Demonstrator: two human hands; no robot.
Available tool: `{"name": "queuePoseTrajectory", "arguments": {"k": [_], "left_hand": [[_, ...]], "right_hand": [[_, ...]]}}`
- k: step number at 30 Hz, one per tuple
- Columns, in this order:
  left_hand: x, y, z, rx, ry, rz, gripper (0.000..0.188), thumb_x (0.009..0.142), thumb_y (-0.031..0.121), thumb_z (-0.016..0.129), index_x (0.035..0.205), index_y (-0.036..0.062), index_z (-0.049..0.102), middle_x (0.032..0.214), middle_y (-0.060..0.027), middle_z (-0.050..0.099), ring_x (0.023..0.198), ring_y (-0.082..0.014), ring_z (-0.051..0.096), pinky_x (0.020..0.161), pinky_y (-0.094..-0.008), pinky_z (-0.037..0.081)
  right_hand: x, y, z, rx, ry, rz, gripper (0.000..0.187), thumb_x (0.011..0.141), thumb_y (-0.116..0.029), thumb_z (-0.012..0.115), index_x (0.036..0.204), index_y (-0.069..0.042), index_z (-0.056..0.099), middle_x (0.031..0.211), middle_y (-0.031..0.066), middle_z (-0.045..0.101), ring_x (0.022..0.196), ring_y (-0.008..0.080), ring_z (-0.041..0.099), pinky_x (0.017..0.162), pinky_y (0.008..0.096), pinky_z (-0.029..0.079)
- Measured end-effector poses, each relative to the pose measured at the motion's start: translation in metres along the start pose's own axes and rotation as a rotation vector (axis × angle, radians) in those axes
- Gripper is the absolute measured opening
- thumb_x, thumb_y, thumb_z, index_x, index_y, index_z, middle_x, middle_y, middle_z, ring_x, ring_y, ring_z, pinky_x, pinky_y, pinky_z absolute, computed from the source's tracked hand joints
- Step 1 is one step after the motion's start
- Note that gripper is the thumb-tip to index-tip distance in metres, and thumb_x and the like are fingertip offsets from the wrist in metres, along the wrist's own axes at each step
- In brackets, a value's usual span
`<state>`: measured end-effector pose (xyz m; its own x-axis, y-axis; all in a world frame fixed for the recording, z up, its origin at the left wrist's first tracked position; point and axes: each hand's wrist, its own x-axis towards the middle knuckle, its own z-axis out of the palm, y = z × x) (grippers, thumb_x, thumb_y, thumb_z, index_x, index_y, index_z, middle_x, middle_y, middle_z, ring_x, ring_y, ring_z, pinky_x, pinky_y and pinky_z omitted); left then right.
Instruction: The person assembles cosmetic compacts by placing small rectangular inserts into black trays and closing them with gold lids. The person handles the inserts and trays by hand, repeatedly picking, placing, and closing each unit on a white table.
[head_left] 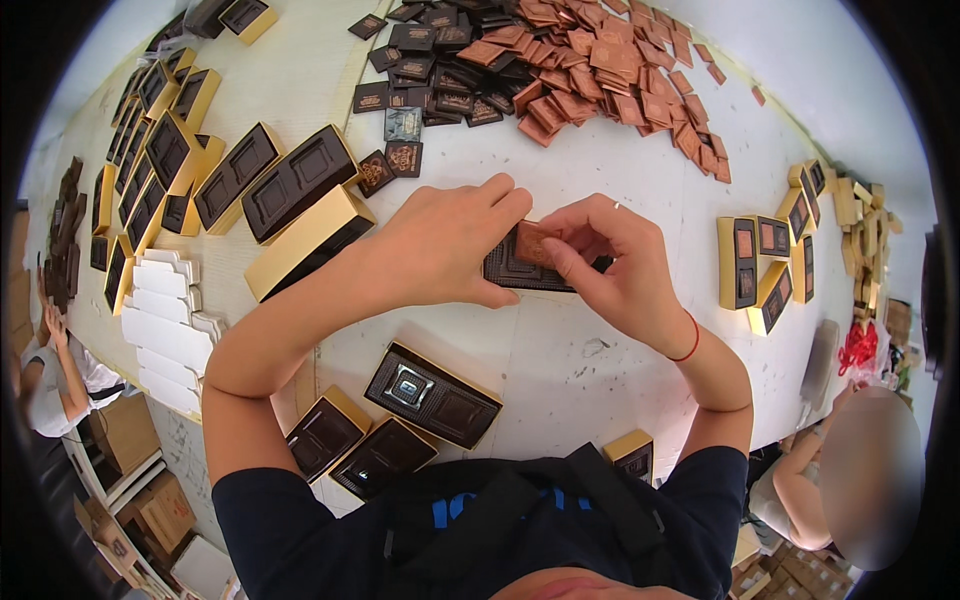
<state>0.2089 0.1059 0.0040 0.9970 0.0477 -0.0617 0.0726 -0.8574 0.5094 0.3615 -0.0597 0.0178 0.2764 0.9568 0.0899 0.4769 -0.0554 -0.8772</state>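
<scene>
In the middle of the table, a gold box with a dark two-compartment tray [500,268] lies in front of me. My left hand [450,240] grips its left end, the thumb on the near side and the fingers on the far side. My right hand [615,262] is closed, pinching a flat brown square, like a wrapped chocolate [533,243], at the tray. Whether the square is seated in a compartment I cannot tell. My right fingers hide the tray's right part. Beyond the box lie a heap of brown squares [610,60] and a heap of black squares [430,60].
Gold boxes with dark trays [235,180] crowd the left side, beside stacked white card pieces [160,320]. More trayed boxes [433,393] lie near my body. Filled boxes [738,262] stand at the right. Other people work at both sides, one by a red bundle [858,348].
</scene>
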Motion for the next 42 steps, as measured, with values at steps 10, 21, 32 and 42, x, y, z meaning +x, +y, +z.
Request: {"name": "queuePoseTrajectory", "arguments": {"k": [10,21,32,42], "left_hand": [[-0.001,0.000,0.001,0.014,-0.001,0.000,0.068,0.069,0.040,0.086,0.113,0.0063,0.046,0.107,-0.0106,0.052,0.094,-0.0325,0.063,0.071,-0.0445,0.053],[-0.001,0.001,0.000,-0.001,-0.007,-0.022,0.065,0.069,0.040,0.086,0.111,0.0055,0.050,0.105,-0.0102,0.054,0.092,-0.0322,0.063,0.070,-0.0443,0.053],[0.000,0.006,-0.002,-0.013,-0.033,-0.074,0.067,0.066,0.044,0.086,0.108,0.0053,0.050,0.107,-0.0110,0.054,0.091,-0.0357,0.064,0.069,-0.0460,0.051],[0.002,0.009,-0.001,0.055,-0.046,-0.061,0.071,0.064,0.041,0.089,0.108,0.0032,0.048,0.102,-0.0125,0.052,0.086,-0.0354,0.062,0.067,-0.0432,0.052]], "right_hand": [[0.010,0.004,-0.014,-0.150,-0.089,-0.247,0.032,0.087,0.004,0.067,0.119,-0.005,0.066,0.088,0.0082,0.066,0.077,0.0216,0.066,0.068,0.0304,0.054],[0.024,-0.005,0.001,-0.339,-0.223,-0.458,0.025,0.081,0.001,0.071,0.101,-0.007,0.058,0.087,0.0066,0.066,0.081,0.0279,0.060,0.070,0.0361,0.052],[-0.037,0.011,-0.003,-0.568,-0.360,-0.366,0.068,0.087,-0.015,0.070,0.147,0.000,0.042,0.140,0.0128,0.058,0.146,0.0356,0.036,0.121,0.0560,0.022],[-0.091,0.022,-0.078,-0.613,0.227,-0.250,0.045,0.082,-0.006,0.077,0.126,-0.007,0.066,0.133,0.0111,0.062,0.128,0.0326,0.054,0.112,0.0477,0.041]]}}
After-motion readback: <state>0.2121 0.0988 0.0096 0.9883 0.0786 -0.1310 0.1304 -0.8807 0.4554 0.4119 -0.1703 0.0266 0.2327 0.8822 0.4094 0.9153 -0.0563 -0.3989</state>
